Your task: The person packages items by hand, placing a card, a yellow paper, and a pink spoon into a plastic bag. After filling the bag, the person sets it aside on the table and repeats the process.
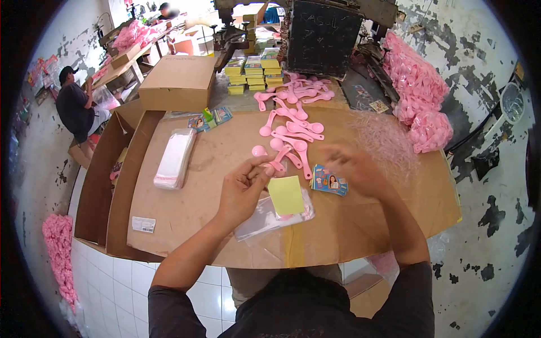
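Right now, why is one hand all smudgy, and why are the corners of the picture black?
In the head view the right hand is smeared by motion blur, while the left hand, pinching a pink spoon, looks sharp. The same view's fisheye lens leaves black corners and bends the edge of the cardboard tabletop. The far top of the view is washed out by bright light.

Chalk letters on the dark panel at the back read roughly "RASUL", faintly. Print on the closed carton, the white sticker on the worktop's cardboard and the printed cards is too small to read.
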Tool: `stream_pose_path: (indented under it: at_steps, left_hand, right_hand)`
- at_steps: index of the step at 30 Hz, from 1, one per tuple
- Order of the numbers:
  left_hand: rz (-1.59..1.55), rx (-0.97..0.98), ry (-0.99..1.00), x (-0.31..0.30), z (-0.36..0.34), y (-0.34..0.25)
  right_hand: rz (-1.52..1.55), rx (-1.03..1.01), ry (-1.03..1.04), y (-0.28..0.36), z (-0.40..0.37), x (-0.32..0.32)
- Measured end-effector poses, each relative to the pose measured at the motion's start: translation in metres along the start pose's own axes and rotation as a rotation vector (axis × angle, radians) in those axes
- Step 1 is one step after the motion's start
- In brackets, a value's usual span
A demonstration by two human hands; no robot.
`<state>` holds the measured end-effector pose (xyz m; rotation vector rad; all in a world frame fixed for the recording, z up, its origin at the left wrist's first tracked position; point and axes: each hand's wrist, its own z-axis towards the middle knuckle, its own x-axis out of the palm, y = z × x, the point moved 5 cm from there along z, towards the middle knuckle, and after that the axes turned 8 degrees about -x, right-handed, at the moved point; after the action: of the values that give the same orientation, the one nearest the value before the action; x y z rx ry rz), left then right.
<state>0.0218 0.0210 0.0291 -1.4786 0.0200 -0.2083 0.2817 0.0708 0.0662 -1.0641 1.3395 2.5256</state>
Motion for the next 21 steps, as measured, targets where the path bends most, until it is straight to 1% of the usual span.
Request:
stream_pose_path:
  at_steps: [1, 3, 5, 7, 8, 11, 16, 19, 21]
  left_hand:
    - [-0.001, 0.005, 0.003, 0.002, -0.001, 0.003]
    - [-0.002, -0.005, 0.002, 0.002, -0.003, 0.005]
    - [-0.001, -0.028, -0.006, -0.001, -0.003, 0.005]
    - [-0.095, -0.038, 0.038, -0.001, -0.003, 0.003]
    - [-0.143, -0.042, 0.058, -0.001, -0.002, 0.002]
    - [-0.052, -0.107, 0.079, 0.001, 0.0, 0.01]
    - [0.008, -0.137, 0.081, 0.0, 0.0, 0.017]
    - [-0.018, -0.142, 0.067, 0.0, -0.001, 0.018]
    - [0.0, -0.135, 0.064, -0.001, -0.001, 0.019]
  right_hand:
    - [0.174, -0.097, 0.087, 0.017, 0.004, 0.024]
    - [0.383, -0.016, 0.128, 0.032, 0.006, 0.057]
    - [0.552, 0.041, 0.14, 0.03, 0.009, 0.068]
    - [0.685, 0.079, 0.124, 0.02, 0.014, 0.075]
    - [0.69, 0.086, 0.123, 0.02, 0.015, 0.075]
    - [0.689, 0.122, 0.111, 0.018, 0.012, 0.07]
    - [0.639, 0.18, 0.04, 0.009, 0.007, 0.067]
    - [0.698, 0.164, -0.014, 0.006, 0.005, 0.067]
    - [0.742, 0.194, -0.003, -0.002, 0.003, 0.068]
